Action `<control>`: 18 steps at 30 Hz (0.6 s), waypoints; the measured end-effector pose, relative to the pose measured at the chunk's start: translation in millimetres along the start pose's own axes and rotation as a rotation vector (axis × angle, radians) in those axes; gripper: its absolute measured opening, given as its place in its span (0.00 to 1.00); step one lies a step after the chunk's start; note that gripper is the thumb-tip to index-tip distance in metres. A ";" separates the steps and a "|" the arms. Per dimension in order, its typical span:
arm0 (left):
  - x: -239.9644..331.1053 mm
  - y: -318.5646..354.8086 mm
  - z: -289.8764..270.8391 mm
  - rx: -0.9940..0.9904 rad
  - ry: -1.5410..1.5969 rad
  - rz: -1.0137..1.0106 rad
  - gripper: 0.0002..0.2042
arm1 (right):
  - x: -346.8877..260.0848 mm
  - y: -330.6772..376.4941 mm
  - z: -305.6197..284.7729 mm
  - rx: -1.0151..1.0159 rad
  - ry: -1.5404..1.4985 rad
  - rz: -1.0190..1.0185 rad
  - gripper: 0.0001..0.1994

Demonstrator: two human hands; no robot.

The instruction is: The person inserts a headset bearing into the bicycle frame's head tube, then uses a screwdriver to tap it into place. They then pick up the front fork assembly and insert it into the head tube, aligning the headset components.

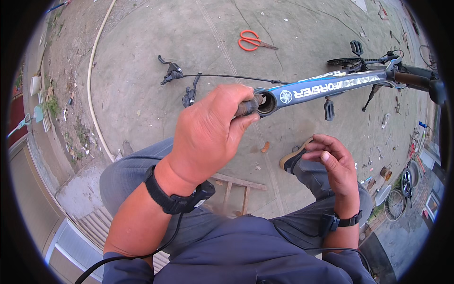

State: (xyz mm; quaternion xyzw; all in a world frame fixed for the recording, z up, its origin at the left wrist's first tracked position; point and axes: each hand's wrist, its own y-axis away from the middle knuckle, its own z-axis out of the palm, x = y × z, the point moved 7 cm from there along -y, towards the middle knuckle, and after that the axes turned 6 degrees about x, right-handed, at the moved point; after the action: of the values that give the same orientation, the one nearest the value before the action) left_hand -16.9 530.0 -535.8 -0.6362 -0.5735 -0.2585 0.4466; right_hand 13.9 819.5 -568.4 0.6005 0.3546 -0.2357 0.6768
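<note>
My left hand (pixel 205 125) pinches a dark, worn cylindrical piece (pixel 248 107) between thumb and fingers. Its end is right at the round opening of the head tube (pixel 268 105) on a blue bicycle frame (pixel 340 86); whether the piece goes inside, I cannot tell. From the tube the frame stretches away to the right, with pedals and crank beyond. My right hand (pixel 336 165) is raised below the frame, apart from it, fingers loosely bent and nothing in them. Left of the frame lie black brake levers (pixel 172 71), one joined to a cable (pixel 231 76) running toward the frame.
Orange-handled scissors (pixel 254 41) lie on the grey ground beyond the frame. A wooden stool or rack (pixel 239 182) is between my legs. A pale hose (pixel 98 61) runs along the left. To the right are a loose wheel (pixel 395 205) and scattered tools.
</note>
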 end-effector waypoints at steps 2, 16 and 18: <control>4.1 1.0 -0.7 -0.005 -0.012 0.044 0.20 | 0.2 0.8 -0.7 0.005 -0.006 0.000 0.23; 13.8 13.9 3.4 -0.084 -0.001 0.130 0.21 | 3.2 2.1 -0.1 -0.005 -0.019 0.001 0.23; 12.3 12.5 3.4 -0.085 0.021 0.087 0.21 | 2.1 1.7 0.2 -0.004 -0.017 0.001 0.23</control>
State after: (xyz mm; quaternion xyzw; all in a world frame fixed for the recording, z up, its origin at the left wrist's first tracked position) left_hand -2.9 539.8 -530.4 -0.6761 -0.5294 -0.2695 0.4359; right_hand 16.6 819.9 -568.9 0.5973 0.3490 -0.2395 0.6812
